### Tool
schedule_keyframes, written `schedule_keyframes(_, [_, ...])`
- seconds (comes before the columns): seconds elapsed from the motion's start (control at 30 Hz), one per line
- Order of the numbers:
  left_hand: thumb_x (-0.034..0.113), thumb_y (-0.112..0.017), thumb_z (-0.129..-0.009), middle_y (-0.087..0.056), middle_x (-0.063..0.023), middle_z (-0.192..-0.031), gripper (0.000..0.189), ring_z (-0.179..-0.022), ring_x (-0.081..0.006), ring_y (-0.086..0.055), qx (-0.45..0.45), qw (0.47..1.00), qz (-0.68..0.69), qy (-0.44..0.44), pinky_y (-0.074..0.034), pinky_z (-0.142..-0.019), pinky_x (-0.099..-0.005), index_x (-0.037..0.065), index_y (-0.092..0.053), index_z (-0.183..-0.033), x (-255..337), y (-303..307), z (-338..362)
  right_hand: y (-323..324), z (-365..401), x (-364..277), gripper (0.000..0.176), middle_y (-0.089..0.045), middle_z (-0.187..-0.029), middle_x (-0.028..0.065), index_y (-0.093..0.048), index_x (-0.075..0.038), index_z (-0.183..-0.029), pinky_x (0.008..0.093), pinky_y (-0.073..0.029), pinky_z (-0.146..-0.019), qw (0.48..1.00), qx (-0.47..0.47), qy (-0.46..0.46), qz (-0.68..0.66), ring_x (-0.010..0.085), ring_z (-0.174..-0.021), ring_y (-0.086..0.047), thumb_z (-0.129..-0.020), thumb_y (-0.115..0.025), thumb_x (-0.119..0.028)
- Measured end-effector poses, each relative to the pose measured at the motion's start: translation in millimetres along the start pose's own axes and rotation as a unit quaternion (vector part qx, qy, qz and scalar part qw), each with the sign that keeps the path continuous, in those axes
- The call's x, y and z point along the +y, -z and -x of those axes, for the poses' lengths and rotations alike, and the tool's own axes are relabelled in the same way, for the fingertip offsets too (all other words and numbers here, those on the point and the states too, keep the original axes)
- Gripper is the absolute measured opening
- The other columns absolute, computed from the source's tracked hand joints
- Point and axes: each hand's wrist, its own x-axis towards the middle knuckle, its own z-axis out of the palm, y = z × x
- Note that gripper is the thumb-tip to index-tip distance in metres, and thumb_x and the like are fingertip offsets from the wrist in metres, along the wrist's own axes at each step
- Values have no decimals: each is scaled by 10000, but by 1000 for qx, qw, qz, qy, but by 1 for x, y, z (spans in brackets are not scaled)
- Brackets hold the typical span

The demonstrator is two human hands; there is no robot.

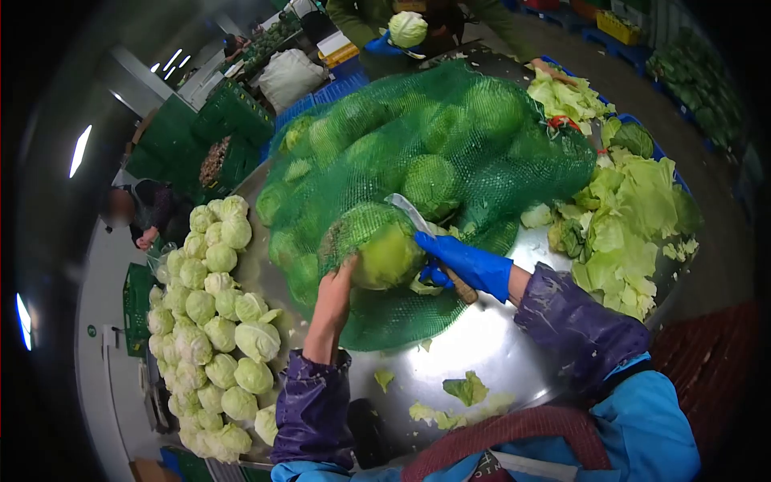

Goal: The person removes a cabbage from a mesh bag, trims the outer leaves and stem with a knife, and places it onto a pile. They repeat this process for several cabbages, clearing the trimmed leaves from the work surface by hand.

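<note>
A cabbage (389,257) is gripped by the bare left hand (337,281) at the mouth of a green net sack (450,136), just ahead of both hands. A knife (409,213) is clenched in the gloved right hand (466,261), its blade laid over the head's top. With bare fingers so near the edge, a slip off the rounded leaves could mean a cut, and the mesh could be snagged by the blade. Trimmed heads (217,321) are piled left of the left hand on the steel table (482,337).

Bright, even light; lamps (80,150) glow at nine o'clock. Fisheye bends edges, corners black; table (482,341) shows soft glare, perhaps slight blur.
</note>
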Motion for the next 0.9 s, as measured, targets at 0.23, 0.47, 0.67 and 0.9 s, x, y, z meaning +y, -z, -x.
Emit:
schedule_keyframes(0.23, [286,-716,-758,-447,-110,-1302,722,-1191,-212,-425,-61,964,127,-225,-375,-989,-341,5,-370,-1327,23,-66,89,34,113,74,454,-493,-681,-4,-506,-102,-1071,209,-362,-476,995,-36,-43,-84,74,-530,-425,-913,-464,-525])
schedule_keyframes(0.47, [234,-830,-582,-265,-160,-1346,990,-1232,-283,-368,-131,948,-167,-235,-350,-1027,-372,38,-256,-1363,-42,-104,139,51,183,131,526,-554,-831,24,-498,-67,-1277,215,-385,-433,984,66,-166,7,59,-484,-427,-893,-569,-419])
schedule_keyframes(0.67, [194,-819,-590,-351,-198,-1240,986,-1125,-268,-449,-84,996,-14,-31,-408,-952,-360,-40,-221,-1338,-60,-127,154,63,212,112,521,-593,-956,48,-464,-80,-1287,273,-473,-688,901,200,56,380,124,-783,-553,-824,-672,-198])
schedule_keyframes(0.9, [216,-865,-553,-450,-207,-1199,980,-1094,-271,-503,-105,989,-32,-102,-417,-939,-349,-49,-286,-1299,-39,-155,147,58,224,98,461,-574,-1019,122,-485,-107,-1260,325,-519,-734,813,176,218,511,277,-798,-622,-812,-591,-141])
